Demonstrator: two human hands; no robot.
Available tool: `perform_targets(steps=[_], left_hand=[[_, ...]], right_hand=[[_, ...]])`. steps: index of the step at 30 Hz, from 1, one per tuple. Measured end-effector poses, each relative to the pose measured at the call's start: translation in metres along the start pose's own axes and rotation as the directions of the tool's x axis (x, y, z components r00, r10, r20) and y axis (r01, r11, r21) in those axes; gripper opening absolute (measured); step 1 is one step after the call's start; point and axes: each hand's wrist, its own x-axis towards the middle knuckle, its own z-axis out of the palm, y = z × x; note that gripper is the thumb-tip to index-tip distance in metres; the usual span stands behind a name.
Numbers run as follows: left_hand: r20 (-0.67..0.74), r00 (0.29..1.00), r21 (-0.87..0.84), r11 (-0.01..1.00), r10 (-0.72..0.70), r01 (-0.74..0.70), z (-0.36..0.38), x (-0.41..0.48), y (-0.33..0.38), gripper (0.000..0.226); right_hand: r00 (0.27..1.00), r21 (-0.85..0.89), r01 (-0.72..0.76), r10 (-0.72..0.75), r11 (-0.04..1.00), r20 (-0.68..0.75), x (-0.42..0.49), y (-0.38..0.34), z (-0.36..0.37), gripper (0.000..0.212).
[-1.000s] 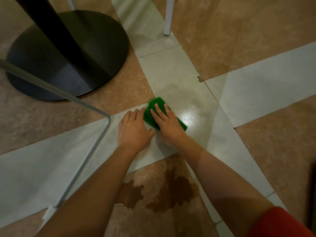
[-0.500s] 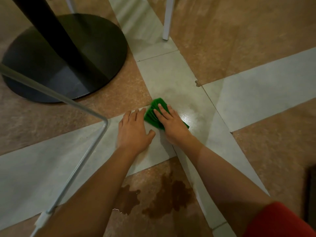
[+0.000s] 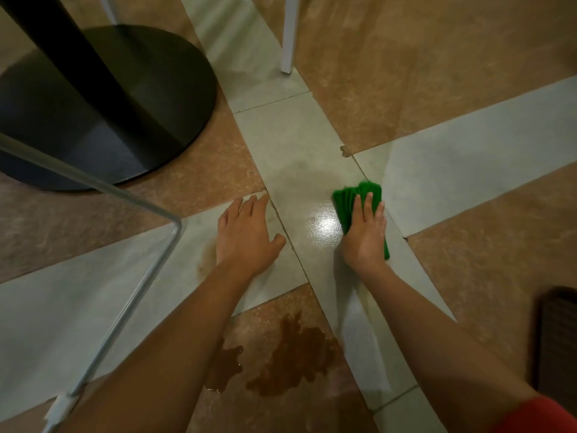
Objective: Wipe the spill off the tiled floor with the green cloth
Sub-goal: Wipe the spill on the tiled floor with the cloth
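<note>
A folded green cloth (image 3: 349, 199) lies flat on a grey floor tile, and my right hand (image 3: 365, 235) presses down on it with fingers spread over its top. Just left of the cloth the tile shines wet (image 3: 323, 226). My left hand (image 3: 246, 239) rests flat and open on the grey tile to the left, fingers apart, holding nothing. A brown spill (image 3: 290, 357) spreads over the tan tile between my forearms, close to me. A fainter brown smear (image 3: 206, 257) shows beside my left wrist.
A black round table base (image 3: 134, 120) with its black post stands at the far left. A thin metal chair frame (image 3: 146, 276) slants across the left foreground. A white chair leg (image 3: 288, 35) stands at the top centre. A dark object (image 3: 555, 339) sits at the right edge.
My right hand has slid the green cloth to the right across the grey tile, away from my left hand. The left hand has stayed flat in its place.
</note>
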Motion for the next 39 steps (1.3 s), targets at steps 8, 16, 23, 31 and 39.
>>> perform_targets(steps=[8,16,23,31,39], left_hand=[[0.043,0.999,0.002,1.0,0.005,-0.005,0.006,0.0,0.001,0.075],[0.006,0.997,0.01,0.997,-0.071,0.071,-0.002,-0.006,-0.02,0.074],[-0.022,0.997,0.031,0.997,-0.068,0.069,0.0,-0.006,-0.019,0.075],[-0.026,0.999,0.037,0.998,-0.04,0.041,-0.005,-0.005,-0.02,0.073],[-0.003,0.999,0.024,0.998,-0.05,0.05,-0.008,-0.012,-0.02,0.076]], right_hand=[[0.956,0.032,0.28,-0.282,0.959,0.084,-0.003,0.012,-0.004,0.075],[0.886,-0.008,0.424,-0.414,0.905,0.207,-0.008,-0.026,0.005,0.07],[0.839,-0.064,0.478,-0.434,0.876,0.329,-0.001,-0.067,0.009,0.065],[0.746,-0.016,0.618,-0.58,0.786,0.328,-0.011,-0.048,0.004,0.06],[0.853,-0.043,0.456,-0.423,0.889,0.304,-0.018,-0.073,0.014,0.066]])
